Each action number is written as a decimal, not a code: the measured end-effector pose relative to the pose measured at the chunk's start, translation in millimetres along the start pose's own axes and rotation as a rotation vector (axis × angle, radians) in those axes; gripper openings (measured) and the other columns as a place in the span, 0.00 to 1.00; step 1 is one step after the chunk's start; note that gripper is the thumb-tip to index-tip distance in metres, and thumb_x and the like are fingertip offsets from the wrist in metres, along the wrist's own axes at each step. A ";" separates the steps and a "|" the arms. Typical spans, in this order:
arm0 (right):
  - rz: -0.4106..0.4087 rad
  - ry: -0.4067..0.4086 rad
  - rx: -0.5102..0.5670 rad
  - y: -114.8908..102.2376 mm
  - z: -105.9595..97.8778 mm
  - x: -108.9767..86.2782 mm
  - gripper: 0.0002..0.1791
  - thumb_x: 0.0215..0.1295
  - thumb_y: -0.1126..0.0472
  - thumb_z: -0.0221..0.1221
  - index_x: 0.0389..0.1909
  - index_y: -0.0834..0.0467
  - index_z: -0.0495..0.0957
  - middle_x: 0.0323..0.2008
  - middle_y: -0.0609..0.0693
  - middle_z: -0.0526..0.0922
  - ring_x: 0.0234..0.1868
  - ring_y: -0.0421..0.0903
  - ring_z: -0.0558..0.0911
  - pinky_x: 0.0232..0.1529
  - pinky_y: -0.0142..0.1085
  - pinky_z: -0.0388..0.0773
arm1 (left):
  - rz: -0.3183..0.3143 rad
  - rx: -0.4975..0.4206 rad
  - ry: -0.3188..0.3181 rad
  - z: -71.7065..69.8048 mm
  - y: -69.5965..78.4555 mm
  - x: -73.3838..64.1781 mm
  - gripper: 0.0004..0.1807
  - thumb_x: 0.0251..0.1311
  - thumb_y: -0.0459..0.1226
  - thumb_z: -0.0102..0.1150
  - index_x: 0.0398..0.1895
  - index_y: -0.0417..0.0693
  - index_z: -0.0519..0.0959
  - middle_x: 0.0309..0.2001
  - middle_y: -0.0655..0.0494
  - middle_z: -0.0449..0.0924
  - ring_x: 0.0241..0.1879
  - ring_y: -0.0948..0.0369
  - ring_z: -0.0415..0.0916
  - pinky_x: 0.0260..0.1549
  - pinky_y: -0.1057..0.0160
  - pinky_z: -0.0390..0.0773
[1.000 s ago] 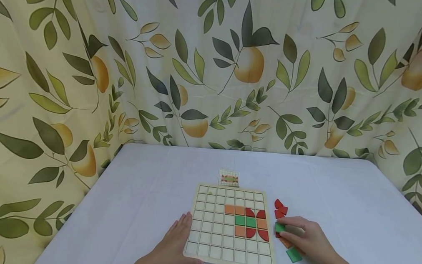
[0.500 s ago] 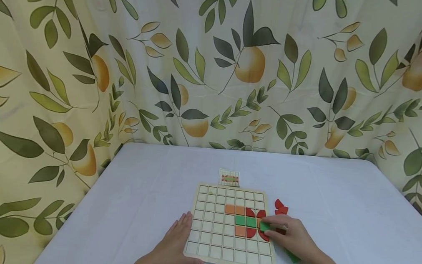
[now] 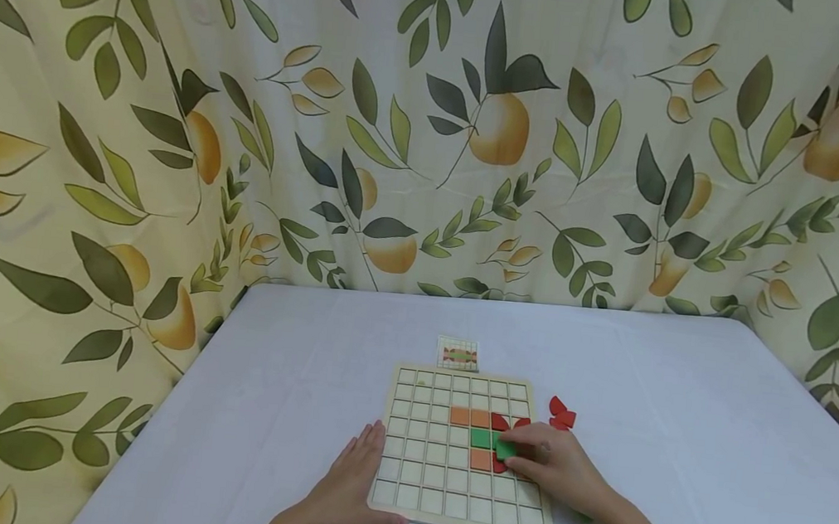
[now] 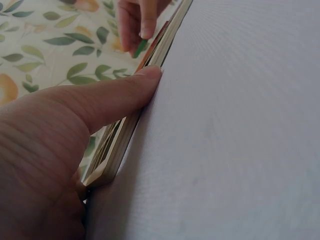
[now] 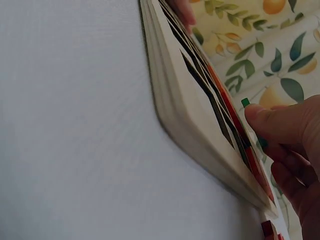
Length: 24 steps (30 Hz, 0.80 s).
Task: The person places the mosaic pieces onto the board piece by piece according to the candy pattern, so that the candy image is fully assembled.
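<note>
A wooden grid board [image 3: 436,496] lies flat on the table, with orange squares [image 3: 481,418], a green square [image 3: 481,438] and red quarter-round tiles [image 3: 499,421] set in some cells. My left hand [image 3: 340,488] rests at the board's left edge, fingers straight along the side and thumb at the near corner. Above the board's right half, my right hand [image 3: 562,466] pinches a green square tile [image 3: 504,450] between thumb and fingers. That tile shows edge-on in the left wrist view [image 4: 140,48], above the board surface. The right hand hides several cells behind it.
A small pattern card [image 3: 458,354] lies just beyond the board's far edge. Loose red tiles [image 3: 562,416] sit right of the board; part of a green tile [image 3: 582,517] shows under the right forearm. A patterned curtain [image 3: 431,130] hangs behind the white-covered table [image 3: 307,352].
My right hand has carried the green tile from the loose pile at the right, leftward over the board's right edge to the green row. The left hand has stayed in place.
</note>
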State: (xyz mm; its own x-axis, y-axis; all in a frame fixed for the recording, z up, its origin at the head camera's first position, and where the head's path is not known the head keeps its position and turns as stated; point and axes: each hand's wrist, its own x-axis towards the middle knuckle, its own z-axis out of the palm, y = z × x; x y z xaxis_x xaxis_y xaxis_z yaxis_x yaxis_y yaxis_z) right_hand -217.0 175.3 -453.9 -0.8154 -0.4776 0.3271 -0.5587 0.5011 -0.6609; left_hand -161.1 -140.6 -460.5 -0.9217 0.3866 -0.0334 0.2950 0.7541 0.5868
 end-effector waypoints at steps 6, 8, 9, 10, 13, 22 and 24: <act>-0.081 0.001 0.000 0.4 5.5 6.2 0.16 0.55 0.56 0.65 0.45 0.56 0.81 0.38 0.40 0.81 0.39 0.39 0.77 0.42 0.32 0.76 | -0.002 0.011 0.004 0.4 -0.4 0.3 0.69 0.36 0.71 0.58 0.70 0.34 0.42 0.71 0.41 0.39 0.70 0.50 0.35 0.64 0.47 0.41; -0.096 0.004 0.003 0.2 7.1 7.4 0.16 0.55 0.56 0.65 0.44 0.56 0.81 0.38 0.41 0.81 0.39 0.39 0.78 0.42 0.31 0.76 | -0.002 0.010 0.005 0.7 -0.5 0.5 0.69 0.36 0.71 0.58 0.70 0.34 0.42 0.71 0.41 0.39 0.70 0.50 0.35 0.64 0.47 0.41; -0.099 0.003 0.007 0.0 7.9 8.1 0.16 0.55 0.56 0.65 0.44 0.57 0.81 0.39 0.41 0.81 0.39 0.39 0.78 0.42 0.31 0.76 | -0.002 0.009 0.005 0.8 -0.7 0.5 0.69 0.36 0.71 0.58 0.70 0.34 0.42 0.71 0.41 0.39 0.70 0.50 0.35 0.64 0.47 0.41; -0.102 0.004 0.011 -0.5 8.6 8.7 0.16 0.55 0.57 0.65 0.44 0.57 0.81 0.39 0.41 0.81 0.40 0.39 0.78 0.42 0.31 0.76 | -0.003 0.010 0.005 0.9 -0.8 0.5 0.69 0.36 0.71 0.58 0.70 0.34 0.42 0.71 0.41 0.39 0.70 0.50 0.35 0.64 0.47 0.41; -0.100 0.004 0.027 -2.2 10.5 10.6 0.15 0.54 0.58 0.65 0.44 0.57 0.81 0.39 0.42 0.82 0.40 0.40 0.78 0.42 0.31 0.76 | -0.003 0.010 0.006 1.0 -1.0 0.6 0.68 0.36 0.70 0.58 0.70 0.34 0.42 0.71 0.41 0.39 0.70 0.50 0.35 0.64 0.47 0.41; -0.040 -0.023 0.042 -9.9 16.8 16.4 0.15 0.54 0.57 0.65 0.44 0.56 0.82 0.39 0.43 0.81 0.38 0.40 0.76 0.36 0.30 0.76 | -0.016 0.017 0.002 0.7 -0.2 1.6 0.68 0.36 0.70 0.58 0.70 0.35 0.42 0.71 0.42 0.39 0.70 0.51 0.34 0.64 0.47 0.41; -0.045 -0.022 0.030 -10.7 18.3 18.2 0.15 0.54 0.57 0.65 0.44 0.56 0.82 0.39 0.43 0.81 0.39 0.40 0.76 0.38 0.31 0.76 | -0.020 0.022 0.002 0.7 0.1 1.8 0.68 0.36 0.70 0.58 0.70 0.35 0.42 0.71 0.42 0.39 0.70 0.51 0.34 0.64 0.47 0.41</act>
State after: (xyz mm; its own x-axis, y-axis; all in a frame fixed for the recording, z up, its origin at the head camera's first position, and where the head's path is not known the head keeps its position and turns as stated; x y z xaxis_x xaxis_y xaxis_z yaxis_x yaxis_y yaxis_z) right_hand -223.1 148.1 -453.2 -0.7860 -0.5148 0.3423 -0.5895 0.4574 -0.6658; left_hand -162.5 -139.4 -461.1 -0.9279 0.3703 -0.0428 0.2823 0.7728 0.5684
